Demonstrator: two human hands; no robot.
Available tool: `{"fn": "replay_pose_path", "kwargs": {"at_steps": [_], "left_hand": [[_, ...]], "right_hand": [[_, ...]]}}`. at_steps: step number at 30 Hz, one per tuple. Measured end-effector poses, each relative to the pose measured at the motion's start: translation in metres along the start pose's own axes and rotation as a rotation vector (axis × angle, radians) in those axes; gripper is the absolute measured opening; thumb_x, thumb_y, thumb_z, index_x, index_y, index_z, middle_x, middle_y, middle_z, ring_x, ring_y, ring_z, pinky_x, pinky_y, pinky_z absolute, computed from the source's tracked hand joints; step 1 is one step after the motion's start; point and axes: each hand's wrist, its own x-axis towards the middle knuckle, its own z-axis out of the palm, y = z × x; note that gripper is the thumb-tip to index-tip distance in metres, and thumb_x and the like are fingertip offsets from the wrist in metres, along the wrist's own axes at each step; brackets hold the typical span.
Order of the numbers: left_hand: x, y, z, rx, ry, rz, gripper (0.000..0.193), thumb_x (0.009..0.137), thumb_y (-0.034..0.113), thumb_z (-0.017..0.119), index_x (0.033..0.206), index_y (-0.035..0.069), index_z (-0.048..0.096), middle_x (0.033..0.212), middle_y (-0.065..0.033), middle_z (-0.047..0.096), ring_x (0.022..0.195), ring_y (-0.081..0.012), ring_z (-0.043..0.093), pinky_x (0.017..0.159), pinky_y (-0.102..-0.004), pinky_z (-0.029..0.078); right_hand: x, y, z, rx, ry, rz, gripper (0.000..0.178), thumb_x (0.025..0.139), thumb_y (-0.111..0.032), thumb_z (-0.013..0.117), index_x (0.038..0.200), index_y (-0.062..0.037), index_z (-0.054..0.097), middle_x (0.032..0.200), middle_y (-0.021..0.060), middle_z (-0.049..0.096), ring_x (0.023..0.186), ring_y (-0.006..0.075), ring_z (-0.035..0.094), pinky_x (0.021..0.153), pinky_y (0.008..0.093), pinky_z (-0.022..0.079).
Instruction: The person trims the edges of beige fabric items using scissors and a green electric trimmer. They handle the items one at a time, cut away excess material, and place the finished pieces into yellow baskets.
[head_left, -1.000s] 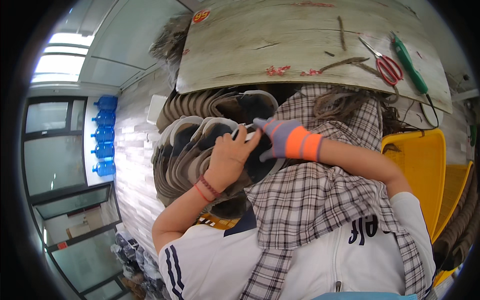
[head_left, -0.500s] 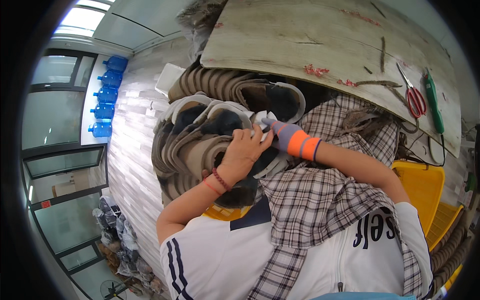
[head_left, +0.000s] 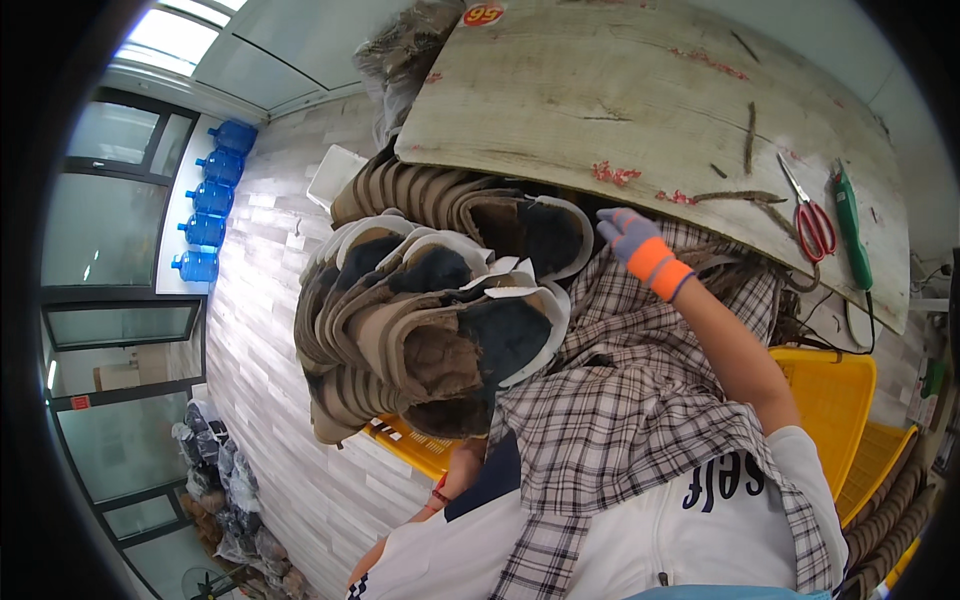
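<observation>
Nested stacks of brown shoe uppers (head_left: 430, 350), with dark fuzzy insides and white rims, lie in front of me. The foremost upper, its white rim (head_left: 540, 345) turned to the right, faces up with no hand on it. My right hand (head_left: 635, 245), in a grey and orange glove, hovers over the plaid cloth (head_left: 610, 400) right of the stacks, fingers stretched and holding nothing visible. Down beside my leg is my bare left hand (head_left: 463, 468), below the stacks near a yellow basket (head_left: 415, 450); its fingers are hidden.
A worn wooden table (head_left: 600, 90) stands at the far side, with red-handled scissors (head_left: 815, 225), a green corded tool (head_left: 853, 230) and brown scraps (head_left: 740, 196) on it. Yellow crates (head_left: 825, 400) stand at the right. Blue water bottles (head_left: 210, 198) line the left wall.
My left hand has left the stack and dropped down beside my leg. The gloved right hand has lifted off the white rims and moved right. The foremost upper now shows uncovered.
</observation>
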Motion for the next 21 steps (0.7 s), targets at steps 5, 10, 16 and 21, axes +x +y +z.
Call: {"fn": "replay_pose_path", "kwargs": {"at_steps": [5,10,16,21], "left_hand": [[0.002,-0.045,0.029,0.025,-0.103,-0.519,0.018,0.078,0.012,0.055,0.093,0.005,0.063,0.088,-0.0085,0.063,0.077,-0.0226,0.059,0.067,-0.0308,0.046],[0.036,-0.001,0.041,0.895,-1.761,-0.37,0.028,0.08,0.02,0.056,0.103,0.006,0.062,0.098,-0.0092,0.062,0.087,-0.0235,0.06,0.073,-0.0313,0.047],[0.072,0.028,-0.027,0.476,-1.014,-0.239,0.025,0.074,0.022,0.066,0.088,0.001,0.064,0.074,-0.0078,0.065,0.066,-0.0225,0.064,0.056,-0.0309,0.051],[0.083,0.015,-0.049,0.867,-0.698,-0.774,0.024,0.085,0.016,0.049,0.097,-0.001,0.06,0.098,-0.0166,0.061,0.08,-0.03,0.063,0.063,-0.0412,0.054]], "right_hand": [[0.058,0.036,0.054,-0.223,-0.285,0.197,0.041,0.087,-0.032,0.052,0.111,0.0009,0.055,0.098,0.0214,0.061,0.083,0.0356,0.059,0.072,0.0366,0.047],[0.088,0.104,0.117,0.722,-0.119,0.218,0.041,0.093,-0.036,0.043,0.111,-0.002,0.055,0.108,0.0096,0.06,0.092,0.0224,0.054,0.081,0.0287,0.044],[0.104,0.095,0.116,0.721,-0.319,0.294,0.04,0.091,-0.035,0.045,0.113,-0.003,0.054,0.112,0.0096,0.058,0.098,0.0228,0.052,0.085,0.0291,0.041],[0.11,0.095,0.126,0.684,-0.376,0.312,0.04,0.09,-0.035,0.047,0.116,-0.0037,0.053,0.115,0.0096,0.056,0.102,0.0232,0.05,0.088,0.0295,0.039]]}}
